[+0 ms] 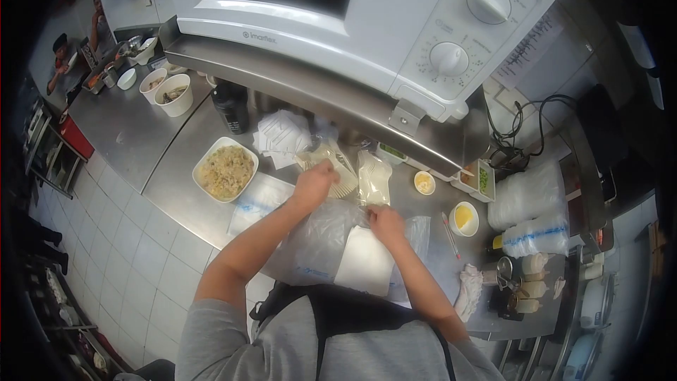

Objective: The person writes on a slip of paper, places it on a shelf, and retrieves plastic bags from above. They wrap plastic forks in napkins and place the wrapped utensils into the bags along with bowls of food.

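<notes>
My left hand [316,185] is closed, its fingers pinched at a clear plastic packet of cream-coloured, ridged pieces [342,162]. Beside it on the right lies a second such packet [374,178]. My right hand [386,224] is at that packet's lower end, fingers curled together; what they grip is hidden. Under both forearms spread thin clear plastic bags [310,247] at the counter's near edge. A white rectangular sheet or pad [364,261] lies on them, just below my right hand.
A square white bowl of fried rice [226,169] stands left, near paper slips [283,134] and a black bottle [230,107]. A microwave [367,56] sits on the shelf above. Small cups [464,219], a pen [450,235] and bagged stacks [529,201] are right. People stand far left.
</notes>
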{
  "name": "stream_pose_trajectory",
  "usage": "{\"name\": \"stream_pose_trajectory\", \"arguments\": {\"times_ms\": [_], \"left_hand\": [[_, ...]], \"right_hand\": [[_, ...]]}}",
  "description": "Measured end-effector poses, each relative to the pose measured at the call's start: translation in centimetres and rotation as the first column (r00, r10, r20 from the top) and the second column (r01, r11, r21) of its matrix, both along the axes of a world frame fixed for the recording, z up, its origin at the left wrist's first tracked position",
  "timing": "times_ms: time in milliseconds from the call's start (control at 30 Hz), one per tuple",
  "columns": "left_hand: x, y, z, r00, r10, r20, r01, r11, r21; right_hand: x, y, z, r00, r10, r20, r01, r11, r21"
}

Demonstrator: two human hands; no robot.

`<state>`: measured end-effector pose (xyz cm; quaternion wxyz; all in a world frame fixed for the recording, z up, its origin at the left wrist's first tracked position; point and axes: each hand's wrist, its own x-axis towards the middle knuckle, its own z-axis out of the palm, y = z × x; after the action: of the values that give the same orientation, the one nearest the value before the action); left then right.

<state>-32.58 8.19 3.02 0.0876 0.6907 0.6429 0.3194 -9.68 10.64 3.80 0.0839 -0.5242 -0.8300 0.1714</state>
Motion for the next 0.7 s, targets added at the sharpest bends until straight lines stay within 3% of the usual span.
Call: {"name": "stream_pose_trajectory", "arguments": {"times_ms": [33, 100, 167, 200, 333, 400, 500, 567, 633, 700], "left_hand": [[0.1, -0.1, -0.3, 1.000, 0.004, 0.000, -0.004, 1.000, -0.001], [1.0, -0.5, -0.6, 0.924, 0.003, -0.383, 0.023, 0.998, 0.063], [1.8, -0.7, -0.8, 0.916, -0.024, -0.399, 0.070, 0.993, 0.099], [2.1, -0.7, -0.8, 0.908, -0.056, -0.416, 0.121, 0.984, 0.133], [2.3, 0.8, 0.4, 0.891, -0.130, -0.435, 0.180, 0.981, 0.077], [2.4, 1.3, 2.4, 0.728, -0.217, -0.650, 0.167, 0.976, -0.139], [2.5, 2.2, 0.7, 0.652, -0.161, -0.741, 0.222, 0.975, -0.017], [2.2, 1.8, 1.2, 0.679, -0.183, -0.711, 0.165, 0.982, -0.095], [2.0, 1.4, 1.5, 0.705, -0.203, -0.679, 0.112, 0.978, -0.176], [1.5, 1.3, 0.8, 0.816, 0.029, -0.577, 0.042, 0.993, 0.109]], "right_hand": [[-0.2, -0.2, -0.1, 0.998, 0.002, 0.065, -0.005, 0.999, 0.045], [-0.1, -0.2, -0.6, 0.992, 0.005, 0.128, -0.016, 0.996, 0.091], [0.2, 0.1, -1.2, 0.978, 0.201, 0.049, -0.206, 0.972, 0.110], [0.2, 0.1, -1.1, 0.978, 0.202, 0.049, -0.207, 0.972, 0.112], [-0.2, 0.0, -0.3, 0.993, 0.109, 0.052, -0.111, 0.993, 0.029], [-0.6, -0.2, -0.2, 0.994, 0.061, 0.091, -0.063, 0.998, 0.009], [-1.1, -0.2, -0.4, 0.976, -0.052, 0.211, 0.046, 0.998, 0.035], [-0.8, 0.4, -0.6, 0.970, -0.176, 0.167, 0.159, 0.981, 0.108], [-0.8, 0.5, -0.8, 0.966, -0.185, 0.179, 0.168, 0.980, 0.107], [-1.0, 0.8, -0.7, 0.962, -0.191, 0.194, 0.173, 0.979, 0.108]]}}
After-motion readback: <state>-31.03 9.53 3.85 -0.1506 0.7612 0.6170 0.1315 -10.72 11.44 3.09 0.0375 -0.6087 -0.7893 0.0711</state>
